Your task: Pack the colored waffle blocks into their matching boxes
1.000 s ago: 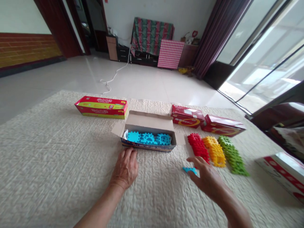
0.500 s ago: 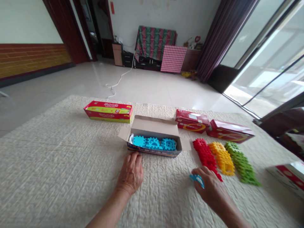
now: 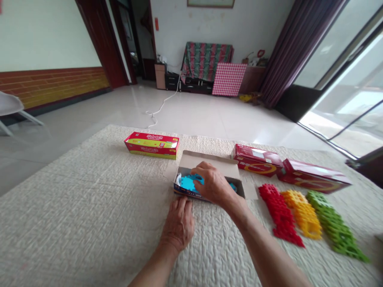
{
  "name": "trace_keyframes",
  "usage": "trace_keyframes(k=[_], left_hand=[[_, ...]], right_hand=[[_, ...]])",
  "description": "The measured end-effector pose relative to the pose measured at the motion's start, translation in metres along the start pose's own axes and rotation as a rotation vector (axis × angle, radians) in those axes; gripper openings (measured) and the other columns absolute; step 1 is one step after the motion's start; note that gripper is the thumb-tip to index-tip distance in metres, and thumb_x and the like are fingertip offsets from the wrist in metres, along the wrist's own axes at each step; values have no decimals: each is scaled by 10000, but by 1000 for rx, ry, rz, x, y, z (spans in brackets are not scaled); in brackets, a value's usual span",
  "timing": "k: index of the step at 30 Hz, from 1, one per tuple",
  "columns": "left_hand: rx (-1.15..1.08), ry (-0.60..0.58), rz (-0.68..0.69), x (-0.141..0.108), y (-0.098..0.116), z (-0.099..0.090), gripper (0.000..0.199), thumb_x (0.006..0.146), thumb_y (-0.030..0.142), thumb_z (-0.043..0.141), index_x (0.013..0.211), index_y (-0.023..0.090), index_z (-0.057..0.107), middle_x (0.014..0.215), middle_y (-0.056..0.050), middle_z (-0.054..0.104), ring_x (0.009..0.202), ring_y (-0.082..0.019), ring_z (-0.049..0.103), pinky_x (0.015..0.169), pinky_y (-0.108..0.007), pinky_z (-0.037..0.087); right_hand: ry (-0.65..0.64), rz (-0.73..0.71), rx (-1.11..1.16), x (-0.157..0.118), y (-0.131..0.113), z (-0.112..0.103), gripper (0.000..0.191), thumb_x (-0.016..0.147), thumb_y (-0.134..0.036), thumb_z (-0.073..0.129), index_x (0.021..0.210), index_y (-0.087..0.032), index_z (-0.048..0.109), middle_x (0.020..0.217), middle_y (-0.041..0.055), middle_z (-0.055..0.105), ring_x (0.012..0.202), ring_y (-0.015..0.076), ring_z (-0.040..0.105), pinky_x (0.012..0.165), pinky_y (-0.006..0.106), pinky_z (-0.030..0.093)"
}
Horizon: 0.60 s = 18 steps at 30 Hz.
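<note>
An open cardboard box (image 3: 206, 197) holds light-blue toothed plastic building blocks (image 3: 187, 182) in a row. My right hand (image 3: 211, 181) reaches over the box from the right, thumb and fingers closed around a blue building block (image 3: 198, 178) inside it. The hand hides the middle of the row. My left hand (image 3: 179, 223) lies on the quilted cover, its fingers stretched out to the box's front side and holding nothing. To the right lie rows of red blocks (image 3: 279, 213), yellow blocks (image 3: 303, 213) and green blocks (image 3: 336, 227).
A red and yellow box (image 3: 152, 146) stands behind and left of the open box. Two dark red boxes, a nearer left one (image 3: 257, 159) and a right one (image 3: 314, 174), stand behind the coloured rows. Everything rests on a cream quilted cover (image 3: 89, 199).
My right hand has moved left with the blue block, from beside the red row into the open box. My left hand stays at the box's front. The view has shifted left and up.
</note>
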<state>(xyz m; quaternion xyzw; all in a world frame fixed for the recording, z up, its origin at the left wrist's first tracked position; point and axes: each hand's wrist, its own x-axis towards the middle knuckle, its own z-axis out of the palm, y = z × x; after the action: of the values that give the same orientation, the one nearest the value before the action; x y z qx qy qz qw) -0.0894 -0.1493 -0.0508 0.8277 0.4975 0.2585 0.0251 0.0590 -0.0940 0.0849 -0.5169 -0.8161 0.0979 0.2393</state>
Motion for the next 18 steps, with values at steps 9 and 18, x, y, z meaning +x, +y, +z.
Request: trace_keyframes(k=[9, 18], left_hand=[[-8, -27, -34, -1, 2, -2, 283, 778, 60, 475, 1020, 144, 595, 1101, -126, 580, 1029, -290, 534, 871, -462, 489], [22, -68, -18, 0, 3, -5, 266, 803, 84, 462, 1010, 140, 619, 1062, -125, 583, 1002, -289, 530, 890, -466, 477]], right_hand=[[14, -50, 25, 13, 0, 21, 317, 742, -78, 570, 1029, -185, 650, 995, 73, 628, 947, 194, 589, 854, 326, 479], [1293, 603, 89, -95, 59, 1, 351, 863, -300, 544, 1188, -174, 577, 1142, 101, 568, 1060, 248, 546, 899, 437, 447]])
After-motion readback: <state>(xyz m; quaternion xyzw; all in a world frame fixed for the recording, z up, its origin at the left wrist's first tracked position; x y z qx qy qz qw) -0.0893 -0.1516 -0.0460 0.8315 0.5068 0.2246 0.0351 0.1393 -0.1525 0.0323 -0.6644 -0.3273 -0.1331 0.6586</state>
